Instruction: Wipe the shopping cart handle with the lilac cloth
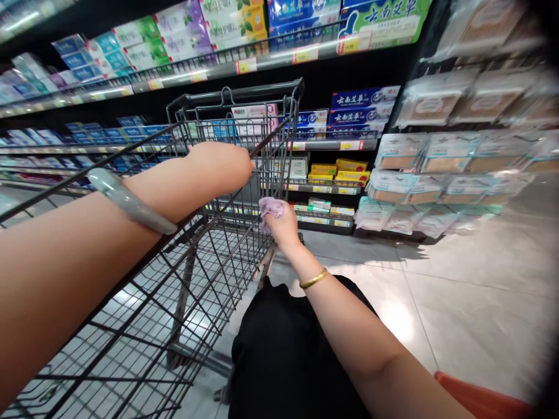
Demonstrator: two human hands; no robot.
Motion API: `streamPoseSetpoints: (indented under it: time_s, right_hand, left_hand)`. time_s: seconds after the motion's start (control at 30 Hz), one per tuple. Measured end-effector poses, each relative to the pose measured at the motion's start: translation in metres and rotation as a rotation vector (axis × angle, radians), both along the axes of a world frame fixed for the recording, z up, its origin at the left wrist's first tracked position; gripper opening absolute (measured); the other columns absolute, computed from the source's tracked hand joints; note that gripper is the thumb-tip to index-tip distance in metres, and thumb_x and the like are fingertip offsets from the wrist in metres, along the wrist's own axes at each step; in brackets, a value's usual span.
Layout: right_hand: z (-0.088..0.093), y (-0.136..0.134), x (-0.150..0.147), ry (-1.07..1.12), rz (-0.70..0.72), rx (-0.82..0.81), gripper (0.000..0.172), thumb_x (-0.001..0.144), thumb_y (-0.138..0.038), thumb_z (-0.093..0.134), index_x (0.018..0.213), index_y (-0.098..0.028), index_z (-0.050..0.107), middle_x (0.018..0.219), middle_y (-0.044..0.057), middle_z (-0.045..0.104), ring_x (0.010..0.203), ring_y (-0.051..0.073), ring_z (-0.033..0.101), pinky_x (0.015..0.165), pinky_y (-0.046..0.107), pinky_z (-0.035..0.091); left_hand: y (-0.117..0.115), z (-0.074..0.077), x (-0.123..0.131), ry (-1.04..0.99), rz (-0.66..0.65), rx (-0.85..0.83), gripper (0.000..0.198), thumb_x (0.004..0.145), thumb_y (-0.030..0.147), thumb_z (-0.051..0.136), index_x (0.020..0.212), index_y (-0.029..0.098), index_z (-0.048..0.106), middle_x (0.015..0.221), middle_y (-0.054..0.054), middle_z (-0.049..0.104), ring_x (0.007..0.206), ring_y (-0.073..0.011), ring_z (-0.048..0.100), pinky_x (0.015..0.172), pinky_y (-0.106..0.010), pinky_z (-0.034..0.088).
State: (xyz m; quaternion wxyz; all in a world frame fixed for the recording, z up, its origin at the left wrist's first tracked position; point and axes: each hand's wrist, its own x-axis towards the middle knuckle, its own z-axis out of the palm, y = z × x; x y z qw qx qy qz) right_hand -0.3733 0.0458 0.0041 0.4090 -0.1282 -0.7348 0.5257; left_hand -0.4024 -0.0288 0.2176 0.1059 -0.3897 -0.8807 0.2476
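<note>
A grey wire shopping cart (209,233) stands in front of me, its mesh basket reaching from the lower left to the upright end panel. Over its near top rail lies my left hand (225,166), closed round the rail with the fingertips hidden; a grey-green bangle (131,201) circles that arm. Lower down, my right hand (285,224) is closed on a crumpled light purple cloth (271,210). The cloth is at the wire mesh near the cart's end. A gold bracelet (313,278) is on the right wrist.
Shelves behind the cart hold toothpaste boxes (362,107), with price tags (305,53) along the edges. Packets (449,151) hang on hooks at the right. Pale floor tiles (480,279) lie below. Black clothing (297,355) covers my lap; something orange-red (480,396) shows at the lower right.
</note>
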Motion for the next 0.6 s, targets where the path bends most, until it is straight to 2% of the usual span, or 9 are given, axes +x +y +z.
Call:
streamPoseSetpoints:
  time_s: [0.07,0.17,0.23,0.33,0.43,0.5,0.6]
  right_hand:
    - [0.002,-0.005,0.002,0.012,-0.004,-0.04,0.023,0.072,-0.023,0.063,0.095,-0.02,0.064,0.098,0.007,0.07,0.097,0.025,0.064,0.092,0.041,0.054]
    - [0.014,-0.018,0.01,0.162,0.063,0.106,0.032,0.068,-0.024,0.068,0.1,-0.022,0.063,0.102,0.005,0.067,0.097,0.022,0.062,0.088,0.036,0.053]
    - [0.015,-0.018,0.011,0.196,0.087,0.176,0.036,0.066,-0.025,0.069,0.102,-0.022,0.063,0.104,0.006,0.065,0.099,0.023,0.061,0.089,0.036,0.053]
    - [0.005,0.0,0.002,0.07,0.017,0.056,0.033,0.066,-0.025,0.068,0.098,-0.02,0.064,0.105,0.007,0.064,0.101,0.024,0.061,0.094,0.041,0.053]
    - [-0.002,0.01,-0.004,-0.015,-0.047,-0.058,0.051,0.065,-0.025,0.069,0.116,-0.018,0.064,0.12,0.011,0.064,0.111,0.027,0.061,0.105,0.048,0.05]
    - [-0.003,0.004,-0.002,0.087,0.02,0.037,0.063,0.067,-0.021,0.067,0.129,-0.02,0.06,0.134,0.012,0.061,0.125,0.026,0.057,0.114,0.047,0.044]
    - [-0.005,-0.007,0.001,0.22,0.111,0.19,0.063,0.069,-0.017,0.063,0.132,-0.022,0.059,0.14,0.01,0.059,0.133,0.024,0.053,0.118,0.043,0.041]
  left_hand:
    - [0.001,0.0,0.001,0.025,0.005,-0.016,0.052,0.105,0.033,0.03,0.123,-0.004,0.062,0.107,-0.032,0.07,0.118,-0.0449,0.064,0.092,-0.062,0.052]
    - [0.001,0.0,0.001,0.035,0.004,-0.033,0.051,0.106,0.033,0.03,0.12,-0.004,0.063,0.108,-0.031,0.07,0.118,-0.0435,0.065,0.093,-0.061,0.053]
    - [0.001,0.0,0.001,0.032,0.005,-0.031,0.05,0.106,0.033,0.031,0.117,-0.004,0.064,0.105,-0.03,0.071,0.118,-0.0419,0.065,0.094,-0.059,0.054]
    - [0.0,-0.001,-0.002,0.032,0.005,-0.003,0.05,0.106,0.036,0.032,0.114,0.0,0.066,0.102,-0.027,0.073,0.115,-0.0387,0.068,0.093,-0.056,0.055]
    - [-0.002,-0.002,-0.004,0.022,-0.016,0.02,0.051,0.106,0.038,0.033,0.113,0.001,0.067,0.104,-0.028,0.073,0.113,-0.0376,0.069,0.093,-0.056,0.055]
    - [-0.002,-0.002,-0.005,0.009,-0.041,0.02,0.05,0.105,0.036,0.034,0.112,0.0,0.067,0.104,-0.029,0.073,0.112,-0.0383,0.069,0.093,-0.057,0.054]
    - [-0.003,-0.003,-0.007,0.009,-0.046,0.033,0.049,0.105,0.035,0.034,0.11,-0.001,0.067,0.099,-0.029,0.073,0.112,-0.0386,0.069,0.092,-0.058,0.054]
